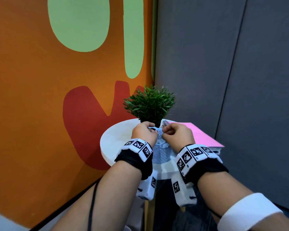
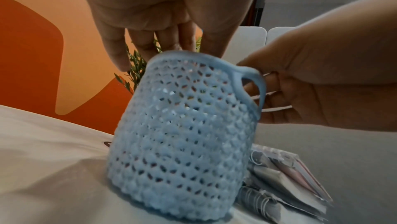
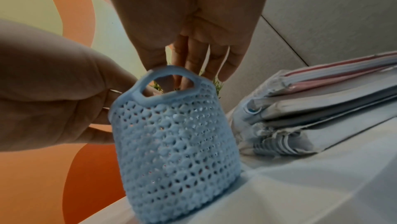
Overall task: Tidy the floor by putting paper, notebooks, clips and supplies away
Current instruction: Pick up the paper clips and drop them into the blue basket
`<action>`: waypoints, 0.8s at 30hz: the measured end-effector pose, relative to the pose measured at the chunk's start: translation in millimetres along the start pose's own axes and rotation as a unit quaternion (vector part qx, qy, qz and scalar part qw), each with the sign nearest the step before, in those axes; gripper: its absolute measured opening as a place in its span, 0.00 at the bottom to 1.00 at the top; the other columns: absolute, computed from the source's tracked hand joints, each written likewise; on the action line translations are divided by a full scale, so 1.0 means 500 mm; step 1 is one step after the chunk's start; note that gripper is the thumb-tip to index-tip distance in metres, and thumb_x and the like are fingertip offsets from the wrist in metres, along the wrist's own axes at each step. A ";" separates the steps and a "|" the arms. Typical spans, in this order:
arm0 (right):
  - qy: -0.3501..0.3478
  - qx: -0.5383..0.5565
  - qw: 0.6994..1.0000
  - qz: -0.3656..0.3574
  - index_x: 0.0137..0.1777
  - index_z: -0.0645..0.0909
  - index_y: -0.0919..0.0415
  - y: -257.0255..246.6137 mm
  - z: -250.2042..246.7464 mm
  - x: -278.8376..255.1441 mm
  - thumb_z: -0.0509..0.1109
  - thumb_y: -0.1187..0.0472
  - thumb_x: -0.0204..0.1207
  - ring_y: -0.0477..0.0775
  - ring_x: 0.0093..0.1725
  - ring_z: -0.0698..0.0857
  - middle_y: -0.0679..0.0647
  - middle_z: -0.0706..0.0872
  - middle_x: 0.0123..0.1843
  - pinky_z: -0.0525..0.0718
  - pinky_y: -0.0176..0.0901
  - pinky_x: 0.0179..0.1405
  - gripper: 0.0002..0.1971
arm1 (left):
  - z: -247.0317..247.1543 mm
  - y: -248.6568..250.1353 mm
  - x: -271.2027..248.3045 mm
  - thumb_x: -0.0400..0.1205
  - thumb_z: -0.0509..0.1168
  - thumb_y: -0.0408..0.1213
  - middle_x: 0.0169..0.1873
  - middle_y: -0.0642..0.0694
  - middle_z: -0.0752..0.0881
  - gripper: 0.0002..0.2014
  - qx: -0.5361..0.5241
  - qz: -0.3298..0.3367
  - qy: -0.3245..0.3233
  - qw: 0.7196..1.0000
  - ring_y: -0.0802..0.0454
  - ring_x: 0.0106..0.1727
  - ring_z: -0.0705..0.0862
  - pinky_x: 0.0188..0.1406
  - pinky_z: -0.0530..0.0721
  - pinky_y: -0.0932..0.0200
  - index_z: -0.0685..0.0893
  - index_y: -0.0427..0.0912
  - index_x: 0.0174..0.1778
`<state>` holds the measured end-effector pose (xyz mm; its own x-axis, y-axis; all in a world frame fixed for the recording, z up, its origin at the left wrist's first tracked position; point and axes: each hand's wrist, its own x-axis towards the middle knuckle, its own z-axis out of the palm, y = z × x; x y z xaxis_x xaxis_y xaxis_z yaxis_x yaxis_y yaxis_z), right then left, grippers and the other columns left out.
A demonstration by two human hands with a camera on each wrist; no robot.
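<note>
While both hands [image 1: 144,133] [image 1: 179,135] pinch blue basket [image 1: 159,152] handles, each grip clenched, basket on table [image 1: 113,139]

We found the white round table [image 1: 113,139] crowded: the plant [image 1: 149,104] stood just behind the blue mesh basket [image 1: 159,152], the notebook stack [image 1: 205,139] just right of it. Bare tabletop lay open on the left.

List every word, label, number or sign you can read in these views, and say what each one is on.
No readable text in any view.
Wristbands: black-and-white square marker codes, patterns only, no letters or numbers.
Stack of notebooks: pink top cover is plain; the edges in the wrist views are too blurred to read.
Blue mesh basket: no label visible.
White table: a small dark mark in the left wrist view, mostly hidden behind the basket, unreadable.
</note>
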<state>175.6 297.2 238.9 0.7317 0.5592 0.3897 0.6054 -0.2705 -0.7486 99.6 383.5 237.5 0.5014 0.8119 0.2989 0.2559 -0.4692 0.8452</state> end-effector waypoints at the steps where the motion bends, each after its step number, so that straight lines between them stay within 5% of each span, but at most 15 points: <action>1: -0.003 0.002 1.000 0.001 0.45 0.87 0.59 0.002 -0.003 -0.001 0.73 0.66 0.69 0.49 0.42 0.85 0.54 0.89 0.40 0.79 0.34 0.45 0.06 | 0.001 -0.001 -0.002 0.76 0.68 0.31 0.46 0.44 0.91 0.11 0.004 0.000 -0.002 1.000 0.46 0.51 0.87 0.51 0.83 0.60 0.88 0.45 0.52; 6: 0.000 0.011 1.000 -0.011 0.46 0.89 0.58 0.005 -0.016 -0.013 0.72 0.63 0.72 0.53 0.46 0.88 0.55 0.91 0.43 0.85 0.42 0.52 0.06 | -0.010 0.008 -0.018 0.76 0.67 0.32 0.48 0.49 0.89 0.09 0.031 0.021 0.012 0.999 0.48 0.50 0.85 0.45 0.78 0.63 0.88 0.49 0.47; 10: 0.004 0.035 0.999 -0.027 0.45 0.88 0.56 0.009 -0.039 -0.033 0.72 0.62 0.73 0.53 0.46 0.87 0.50 0.89 0.41 0.85 0.45 0.52 0.05 | -0.005 0.046 -0.050 0.75 0.67 0.36 0.47 0.53 0.84 0.08 0.054 0.082 0.032 0.995 0.47 0.52 0.83 0.58 0.81 0.48 0.82 0.56 0.36; 13: 0.009 0.023 0.999 -0.041 0.46 0.87 0.55 0.025 -0.069 -0.057 0.70 0.62 0.72 0.53 0.43 0.85 0.52 0.88 0.46 0.86 0.49 0.50 0.05 | 0.019 0.071 -0.084 0.73 0.67 0.35 0.43 0.53 0.86 0.11 0.038 0.094 0.012 0.995 0.47 0.47 0.84 0.58 0.81 0.46 0.79 0.57 0.29; 19: 0.008 0.001 0.999 -0.038 0.44 0.87 0.54 0.096 -0.141 -0.140 0.70 0.63 0.71 0.53 0.46 0.86 0.53 0.88 0.50 0.84 0.49 0.54 0.05 | 0.083 0.074 -0.186 0.75 0.68 0.32 0.42 0.50 0.86 0.05 0.003 0.095 -0.038 0.995 0.51 0.42 0.82 0.47 0.80 0.60 0.84 0.47 0.41; 24: -0.047 -0.085 0.995 -0.004 0.44 0.87 0.54 0.203 -0.167 -0.248 0.69 0.62 0.71 0.56 0.49 0.84 0.54 0.85 0.49 0.83 0.48 0.55 0.06 | 0.175 0.005 -0.295 0.73 0.68 0.32 0.40 0.50 0.87 0.06 0.047 0.033 -0.106 0.993 0.52 0.40 0.82 0.41 0.75 0.64 0.85 0.49 0.39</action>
<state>172.8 134.9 159.5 0.6995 0.6298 0.3377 0.6607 -0.3900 -0.6413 98.9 232.4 156.6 0.6796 0.6920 0.2435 0.2881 -0.5570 0.7789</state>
